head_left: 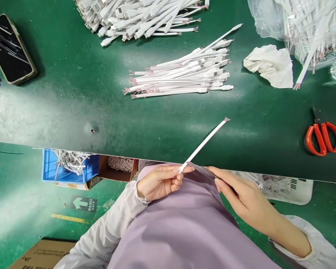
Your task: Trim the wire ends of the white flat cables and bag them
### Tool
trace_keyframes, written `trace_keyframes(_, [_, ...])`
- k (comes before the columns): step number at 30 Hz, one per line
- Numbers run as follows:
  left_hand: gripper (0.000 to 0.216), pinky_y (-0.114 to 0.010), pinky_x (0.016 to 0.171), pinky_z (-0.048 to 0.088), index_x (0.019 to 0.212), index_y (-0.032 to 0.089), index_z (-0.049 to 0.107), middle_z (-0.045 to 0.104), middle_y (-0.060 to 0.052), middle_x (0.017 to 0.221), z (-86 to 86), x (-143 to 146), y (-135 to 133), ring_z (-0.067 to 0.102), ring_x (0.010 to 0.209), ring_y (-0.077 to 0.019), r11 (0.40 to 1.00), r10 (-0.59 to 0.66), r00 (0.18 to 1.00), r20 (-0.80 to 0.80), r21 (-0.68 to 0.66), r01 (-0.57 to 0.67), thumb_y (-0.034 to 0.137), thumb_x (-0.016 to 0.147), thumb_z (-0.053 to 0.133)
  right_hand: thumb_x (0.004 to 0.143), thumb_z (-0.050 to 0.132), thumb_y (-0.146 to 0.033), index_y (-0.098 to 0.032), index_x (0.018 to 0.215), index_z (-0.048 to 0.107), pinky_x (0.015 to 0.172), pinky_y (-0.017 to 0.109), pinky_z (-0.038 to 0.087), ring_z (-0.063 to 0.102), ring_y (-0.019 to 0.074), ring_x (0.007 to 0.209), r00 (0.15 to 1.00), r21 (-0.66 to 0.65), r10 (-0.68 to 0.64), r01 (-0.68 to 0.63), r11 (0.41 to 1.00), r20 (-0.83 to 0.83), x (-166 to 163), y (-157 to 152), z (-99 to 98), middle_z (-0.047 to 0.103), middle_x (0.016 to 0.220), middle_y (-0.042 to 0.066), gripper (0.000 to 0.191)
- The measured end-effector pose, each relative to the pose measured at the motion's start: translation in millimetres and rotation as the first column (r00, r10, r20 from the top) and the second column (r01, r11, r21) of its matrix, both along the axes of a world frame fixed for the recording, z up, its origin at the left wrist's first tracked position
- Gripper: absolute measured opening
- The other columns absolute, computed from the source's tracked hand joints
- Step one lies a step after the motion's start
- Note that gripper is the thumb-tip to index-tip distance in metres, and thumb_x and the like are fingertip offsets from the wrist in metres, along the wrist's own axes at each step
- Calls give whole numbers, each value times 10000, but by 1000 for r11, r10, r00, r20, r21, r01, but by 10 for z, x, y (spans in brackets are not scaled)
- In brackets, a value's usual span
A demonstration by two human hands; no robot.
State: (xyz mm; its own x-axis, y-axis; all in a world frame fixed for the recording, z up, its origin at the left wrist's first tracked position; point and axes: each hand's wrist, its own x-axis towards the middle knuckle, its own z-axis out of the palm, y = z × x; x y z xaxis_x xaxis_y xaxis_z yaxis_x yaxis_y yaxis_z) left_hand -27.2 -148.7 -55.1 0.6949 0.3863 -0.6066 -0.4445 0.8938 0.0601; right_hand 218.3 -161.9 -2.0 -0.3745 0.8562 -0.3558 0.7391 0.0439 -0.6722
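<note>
My left hand (159,182) pinches the plug end of a short white flat cable (204,144) that slants up to the right, its frayed pinkish wire tips over the green table (72,112). My right hand (240,192) holds a thin dark strip (201,171), like a ruler or blade, laid against the cable's lower end. Both hands sit just below the table's near edge, above my lilac apron. A neat bundle of the same white cables (184,76) lies on the table beyond them.
A larger cable heap (140,16) lies at the top, bagged cables (310,26) at top right beside a crumpled white cloth (271,65). Red-handled scissors (323,138) lie at right, a phone (9,48) at left. A blue bin (49,170) of scraps stands below the table.
</note>
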Motion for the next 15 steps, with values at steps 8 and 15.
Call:
trace_keyframes(8, [245, -212, 699, 473, 930, 133, 749, 665, -43, 765, 34, 51, -13, 608, 673, -84, 995, -55, 989, -136, 70, 65, 251, 723, 803, 994, 365, -295, -242, 1395, 497, 735, 272, 560, 676, 151, 769, 1000, -66, -1, 1, 998, -12, 62, 14, 23, 722, 911, 45, 426])
trace_keyframes(15, [365, -256, 684, 487, 993, 111, 750, 644, -30, 728, 151, 70, 13, 550, 610, -84, 919, 13, 883, -469, 353, 174, 398, 767, 742, 995, 389, -262, -244, 1380, 500, 736, 243, 572, 704, 141, 850, 996, -7, 81, -81, 997, 28, 53, 46, 72, 733, 1044, 37, 401])
